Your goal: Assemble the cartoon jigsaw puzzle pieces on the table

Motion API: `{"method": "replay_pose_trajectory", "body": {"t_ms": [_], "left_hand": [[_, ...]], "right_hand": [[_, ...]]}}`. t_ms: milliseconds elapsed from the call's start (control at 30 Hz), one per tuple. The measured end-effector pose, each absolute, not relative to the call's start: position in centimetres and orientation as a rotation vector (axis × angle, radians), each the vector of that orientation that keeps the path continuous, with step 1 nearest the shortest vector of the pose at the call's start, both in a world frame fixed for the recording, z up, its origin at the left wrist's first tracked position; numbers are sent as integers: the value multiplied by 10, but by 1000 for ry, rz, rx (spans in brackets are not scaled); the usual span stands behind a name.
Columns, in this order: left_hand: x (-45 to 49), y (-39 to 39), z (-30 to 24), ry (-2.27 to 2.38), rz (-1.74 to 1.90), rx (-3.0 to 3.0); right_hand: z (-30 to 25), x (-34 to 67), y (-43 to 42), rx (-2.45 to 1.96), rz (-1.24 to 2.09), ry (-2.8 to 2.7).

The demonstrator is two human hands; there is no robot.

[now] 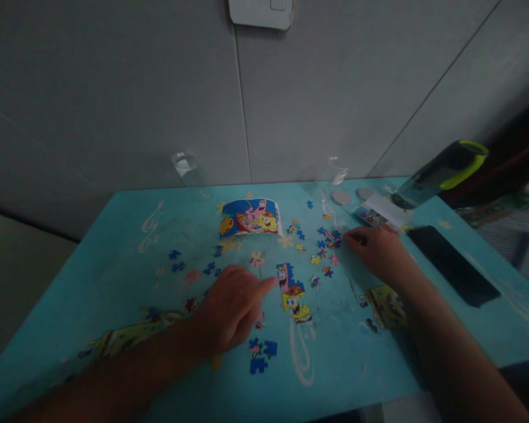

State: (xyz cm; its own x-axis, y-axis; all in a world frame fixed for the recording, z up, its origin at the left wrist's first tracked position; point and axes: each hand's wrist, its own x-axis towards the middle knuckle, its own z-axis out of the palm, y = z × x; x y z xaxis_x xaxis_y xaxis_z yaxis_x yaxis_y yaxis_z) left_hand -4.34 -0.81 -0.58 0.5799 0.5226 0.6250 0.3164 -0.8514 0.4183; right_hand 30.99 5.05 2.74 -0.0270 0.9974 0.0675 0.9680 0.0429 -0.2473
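My left hand [235,302] reaches over the table with its index finger stretched out and the other fingers loosely bent; I see nothing in it. Its fingertip is at the left edge of a partly joined cartoon jigsaw [294,296], touching or just beside it. My right hand [379,252] is pinched, thumb against fingers, at the right side of a pile of loose jigsaw pieces [328,239]. Whatever lies between those fingertips, if anything, is hidden. Behind the joined section, a curled picture sheet [251,218] shows pink and yellow cartoon figures.
Blue pieces [258,365] lie near the front, with more loose pieces [176,261] at left. A dark phone-like slab [452,264], a card [379,212], round discs [341,197] and a dark bottle [441,173] stand or lie at right. Clear cups [189,167] are near the wall.
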Motion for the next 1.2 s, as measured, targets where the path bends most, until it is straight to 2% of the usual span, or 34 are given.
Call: {"method": "replay_pose_trajectory", "body": {"t_ms": [133,300,600,833,1000,1200], "left_hand": [[-43,-6,-8,931,1302,2178],[-45,-6,-6,1007,1406,2095],[-51,9,-10,1089,1260,2593],[-44,7,-3,1031,966,3046],[-46,6,-1,1040,868,3121],[-49,7,0,977,997,3035]], "right_hand": [[27,311,52,-2037,124,-2070],[24,310,52,-1992,79,-2061],[25,302,50,-1929,28,-2087],[25,304,52,-1911,48,-2063],[24,310,55,-1956,89,-2089],[21,315,58,-1943,169,-2132]]}}
